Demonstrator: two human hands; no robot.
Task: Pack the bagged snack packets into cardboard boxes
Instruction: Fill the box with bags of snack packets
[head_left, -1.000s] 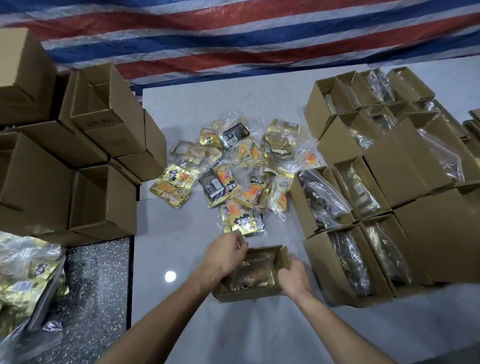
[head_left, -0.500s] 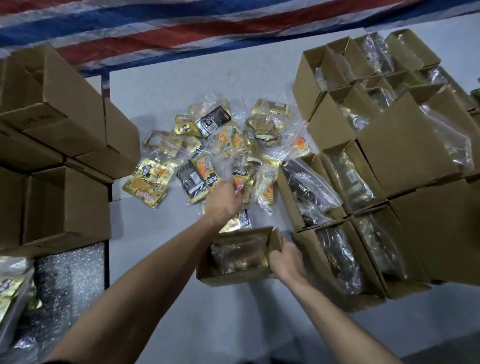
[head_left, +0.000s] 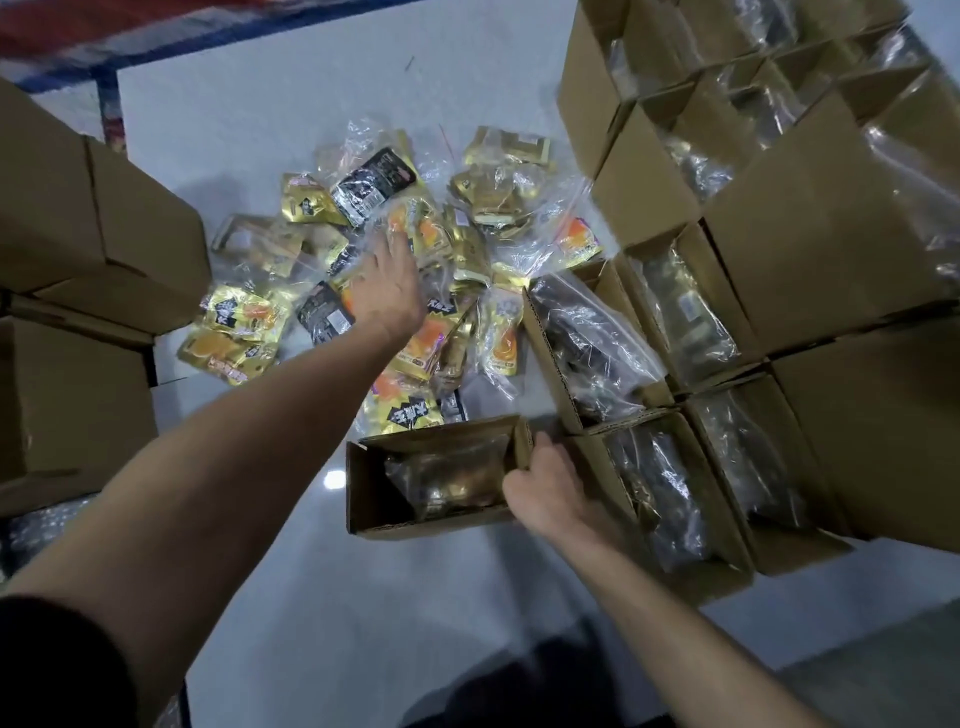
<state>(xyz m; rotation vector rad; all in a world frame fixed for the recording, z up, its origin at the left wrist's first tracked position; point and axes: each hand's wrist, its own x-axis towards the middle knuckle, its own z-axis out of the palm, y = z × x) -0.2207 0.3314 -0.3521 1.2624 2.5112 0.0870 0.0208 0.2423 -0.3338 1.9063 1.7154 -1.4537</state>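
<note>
Two bare forearms stretch over the grey table (head_left: 311, 597). Nearest, the right hand (head_left: 550, 488) grips the right end wall of a small open box (head_left: 431, 521), thumb inside and fingers curled behind it. One bagged packet (head_left: 452, 480) lies in the box. Farther out, the left hand (head_left: 387, 291) rests palm down, fingers straight and together, on the pile of bagged snack packets (head_left: 498, 208). Filled boxes (head_left: 550, 364) stand to the right.

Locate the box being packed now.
In the head view, the open box sits lower centre on the table, just below the packet pile, its right end gripped by the right hand beside the filled boxes.
</note>
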